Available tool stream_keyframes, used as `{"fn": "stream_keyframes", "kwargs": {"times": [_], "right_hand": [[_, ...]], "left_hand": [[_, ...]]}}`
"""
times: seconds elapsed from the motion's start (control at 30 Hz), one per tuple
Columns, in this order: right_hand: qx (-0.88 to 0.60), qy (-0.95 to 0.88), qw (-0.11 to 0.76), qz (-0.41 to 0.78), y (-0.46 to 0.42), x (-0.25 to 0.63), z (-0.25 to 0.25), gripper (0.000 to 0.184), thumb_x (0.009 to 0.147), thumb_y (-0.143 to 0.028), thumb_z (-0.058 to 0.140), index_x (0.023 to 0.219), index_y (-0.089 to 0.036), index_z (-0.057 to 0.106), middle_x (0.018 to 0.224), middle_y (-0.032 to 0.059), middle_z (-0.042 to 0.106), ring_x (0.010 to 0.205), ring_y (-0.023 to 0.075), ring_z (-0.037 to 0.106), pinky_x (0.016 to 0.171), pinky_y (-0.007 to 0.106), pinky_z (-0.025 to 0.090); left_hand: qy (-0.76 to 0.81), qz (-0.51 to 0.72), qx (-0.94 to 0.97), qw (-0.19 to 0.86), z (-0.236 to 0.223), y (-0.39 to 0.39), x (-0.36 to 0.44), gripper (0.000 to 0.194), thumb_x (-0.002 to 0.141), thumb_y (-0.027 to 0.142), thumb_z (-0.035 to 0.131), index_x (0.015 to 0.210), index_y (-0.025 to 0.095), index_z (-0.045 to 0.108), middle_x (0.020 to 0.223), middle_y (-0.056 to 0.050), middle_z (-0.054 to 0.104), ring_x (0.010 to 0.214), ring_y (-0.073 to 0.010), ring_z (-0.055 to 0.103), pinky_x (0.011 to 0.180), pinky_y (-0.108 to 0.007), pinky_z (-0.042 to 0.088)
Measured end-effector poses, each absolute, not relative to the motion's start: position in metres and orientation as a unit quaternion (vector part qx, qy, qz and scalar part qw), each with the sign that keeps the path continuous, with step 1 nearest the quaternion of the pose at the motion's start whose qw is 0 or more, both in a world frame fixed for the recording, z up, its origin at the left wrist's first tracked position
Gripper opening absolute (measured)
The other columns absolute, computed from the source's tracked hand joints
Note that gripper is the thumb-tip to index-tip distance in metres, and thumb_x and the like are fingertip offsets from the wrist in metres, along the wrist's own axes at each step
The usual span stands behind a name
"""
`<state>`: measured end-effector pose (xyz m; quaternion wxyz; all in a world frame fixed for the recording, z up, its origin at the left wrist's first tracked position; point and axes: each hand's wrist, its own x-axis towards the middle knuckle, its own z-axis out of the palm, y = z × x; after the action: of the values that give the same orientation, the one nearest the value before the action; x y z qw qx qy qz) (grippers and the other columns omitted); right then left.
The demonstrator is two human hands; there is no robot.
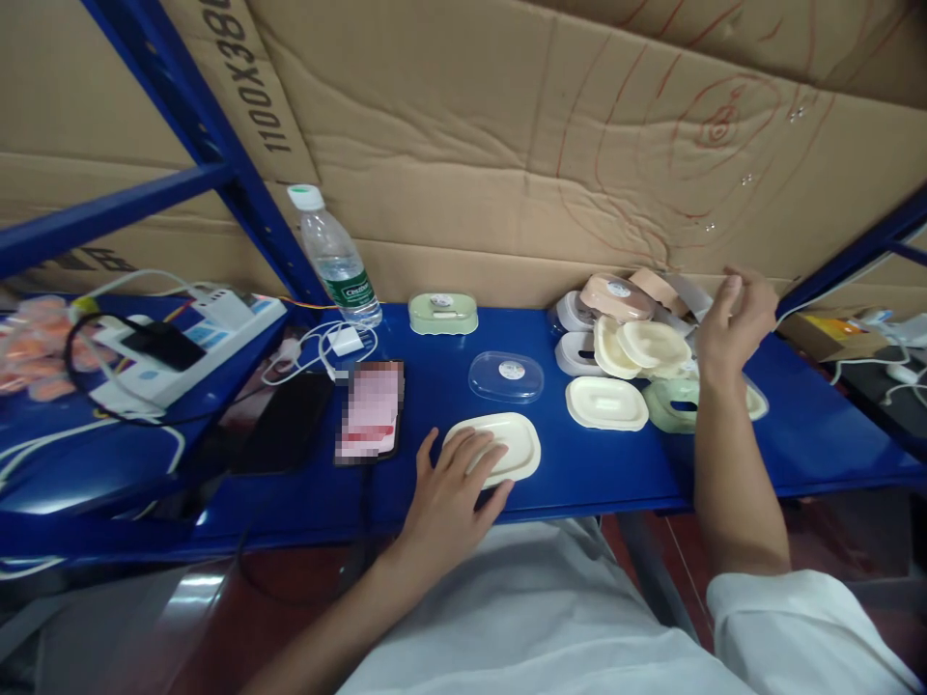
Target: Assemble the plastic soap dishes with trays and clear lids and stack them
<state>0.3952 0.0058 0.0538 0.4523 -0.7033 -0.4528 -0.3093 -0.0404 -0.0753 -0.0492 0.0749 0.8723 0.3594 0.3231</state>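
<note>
My left hand (453, 483) rests with spread fingers on a shallow cream oval plastic piece (521, 444) near the shelf's front edge. My right hand (739, 314) is raised at the right beside a pile of oval plastic box parts. Its fingers are bent close together; what they hold, if anything, is hidden. A pale strip (693, 297) shows beside its fingertips. The pile has peach covers (615, 296), white-grey frames (575, 353) and cream pieces (656, 347). A green frame (672, 403) lies partly behind my right forearm. Another cream piece (606, 403) and a clear lid (505, 376) lie flat between my hands.
A closed green box (443, 314) stands at the back of the blue shelf (579, 478). Leftward are a water bottle (337, 261), a phone (371, 410), a white charger (346, 340) with cable, and a power strip (195, 352). Cardboard (463, 135) walls the back; a blue post (217, 145) rises left.
</note>
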Motion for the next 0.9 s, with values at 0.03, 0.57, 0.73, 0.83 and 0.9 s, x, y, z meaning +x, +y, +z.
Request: {"fn": "stream_keyframes", "kwargs": {"times": [0.03, 0.57, 0.73, 0.83, 0.9], "right_hand": [[-0.665, -0.494, 0.466, -0.312, 0.002, 0.372, 0.055, 0.051, 0.114, -0.042, 0.031, 0.126, -0.013, 0.071, 0.126, 0.0231, 0.073, 0.124, 0.0324, 0.064, 0.108, 0.049, 0.044], [-0.484, -0.857, 0.178, 0.015, -0.013, 0.225, -0.011, 0.045, 0.103, -0.045, 0.070, 0.144, -0.025, 0.069, 0.145, 0.0138, 0.070, 0.149, 0.0386, 0.055, 0.120, 0.064, 0.046], [-0.494, -0.835, 0.223, 0.097, -0.006, 0.227, -0.016, 0.062, 0.098, -0.047, 0.076, 0.154, -0.025, 0.061, 0.156, 0.0161, 0.061, 0.144, 0.0330, 0.061, 0.118, 0.052, 0.053], [-0.513, -0.822, 0.228, 0.096, 0.000, 0.229, -0.024, 0.057, 0.099, -0.044, 0.075, 0.151, -0.025, 0.064, 0.155, 0.0152, 0.062, 0.146, 0.0330, 0.059, 0.120, 0.053, 0.052], [-0.529, -0.818, 0.212, 0.076, 0.001, 0.229, -0.029, 0.061, 0.097, -0.044, 0.077, 0.153, -0.025, 0.062, 0.158, 0.0168, 0.059, 0.148, 0.0359, 0.056, 0.120, 0.058, 0.051]], "left_hand": [[0.358, 0.321, 0.874, 0.077, -0.049, -0.075, -0.041, 0.026, 0.106, 0.031, 0.063, 0.131, 0.027, 0.069, 0.137, -0.008, 0.075, 0.133, -0.0291, 0.065, 0.129, -0.057, 0.024], [0.343, 0.309, 0.885, 0.065, -0.049, -0.075, -0.042, 0.026, 0.111, 0.024, 0.052, 0.130, 0.028, 0.069, 0.139, -0.009, 0.071, 0.134, -0.0264, 0.064, 0.125, -0.056, 0.030], [0.351, 0.295, 0.886, 0.061, -0.051, -0.073, -0.042, 0.028, 0.111, 0.023, 0.050, 0.131, 0.028, 0.068, 0.143, -0.010, 0.070, 0.137, -0.0277, 0.062, 0.126, -0.057, 0.028], [0.349, 0.293, 0.888, 0.054, -0.050, -0.073, -0.042, 0.029, 0.110, 0.021, 0.050, 0.131, 0.028, 0.069, 0.143, -0.009, 0.069, 0.136, -0.0278, 0.063, 0.126, -0.057, 0.029], [0.343, 0.293, 0.891, 0.051, -0.049, -0.073, -0.043, 0.028, 0.110, 0.021, 0.051, 0.131, 0.027, 0.069, 0.143, -0.010, 0.070, 0.135, -0.0281, 0.064, 0.125, -0.057, 0.031]]}}
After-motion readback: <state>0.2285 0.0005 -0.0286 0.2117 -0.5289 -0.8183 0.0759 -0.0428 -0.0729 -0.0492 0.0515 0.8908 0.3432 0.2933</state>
